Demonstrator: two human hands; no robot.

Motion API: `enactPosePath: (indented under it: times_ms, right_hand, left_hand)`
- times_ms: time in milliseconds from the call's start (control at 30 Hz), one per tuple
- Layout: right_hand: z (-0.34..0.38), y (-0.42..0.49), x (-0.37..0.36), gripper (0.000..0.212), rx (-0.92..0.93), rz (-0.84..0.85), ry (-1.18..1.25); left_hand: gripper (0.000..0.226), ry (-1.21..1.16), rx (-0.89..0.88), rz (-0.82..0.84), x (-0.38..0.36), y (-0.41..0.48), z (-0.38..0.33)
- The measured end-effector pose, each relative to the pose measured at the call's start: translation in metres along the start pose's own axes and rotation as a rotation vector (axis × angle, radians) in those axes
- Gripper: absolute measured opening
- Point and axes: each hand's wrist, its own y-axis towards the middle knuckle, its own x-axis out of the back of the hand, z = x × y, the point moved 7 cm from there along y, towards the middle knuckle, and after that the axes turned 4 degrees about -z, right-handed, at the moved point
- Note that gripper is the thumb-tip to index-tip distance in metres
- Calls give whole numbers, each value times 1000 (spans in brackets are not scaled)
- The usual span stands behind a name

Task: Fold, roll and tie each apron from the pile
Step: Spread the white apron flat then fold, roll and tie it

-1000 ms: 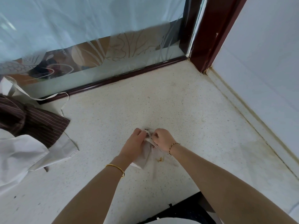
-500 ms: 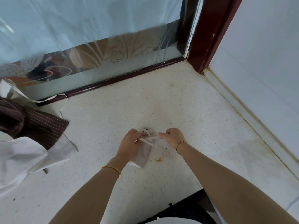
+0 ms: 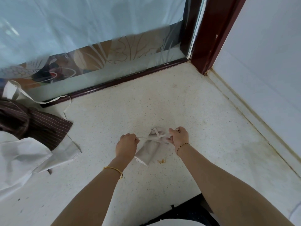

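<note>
A small rolled beige apron (image 3: 147,151) lies on the speckled counter (image 3: 203,128) in front of me. Its thin white ties (image 3: 154,137) cross over the roll's far end and stretch out to both sides. My left hand (image 3: 127,145) pinches one tie end at the roll's left. My right hand (image 3: 179,136) grips the other tie end at the right. The pile of aprons (image 3: 24,144), white, beige and brown striped, lies at the left edge.
A glass pane with leaf patterns (image 3: 105,54) and a dark red frame (image 3: 211,38) close off the far side. A white tiled wall (image 3: 268,70) runs along the right. A small orange stain (image 3: 162,161) marks the counter beside the roll.
My hands have moved apart, left and right, and the ties between them are now drawn out taut across the roll's far end.
</note>
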Motion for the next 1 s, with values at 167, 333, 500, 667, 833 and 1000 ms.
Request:
enactPosePath:
  times_ms: [167, 333, 500, 667, 833, 1000]
  right_hand:
    - [27, -2, -1, 41, 380, 72, -657]
    - [11, 7, 15, 41, 226, 15, -742]
    - [-1, 7, 17, 30, 143, -79, -776]
    - [-2, 0, 4, 18, 196, 3, -875]
    - [-1, -1, 0, 26, 253, 12, -893]
    - [21, -13, -16, 32, 366, 79, -536]
  left_hand:
    - [23, -30, 93, 23, -1, 5, 16]
    - [35, -2, 151, 145, -3, 6, 27]
    - [34, -448, 448, 209, -12, 3, 34]
    - [22, -1461, 588, 126, 2, 7, 2]
    - [25, -1298, 397, 204, 5, 7, -23]
    - [11, -811, 207, 245, 3, 9, -30]
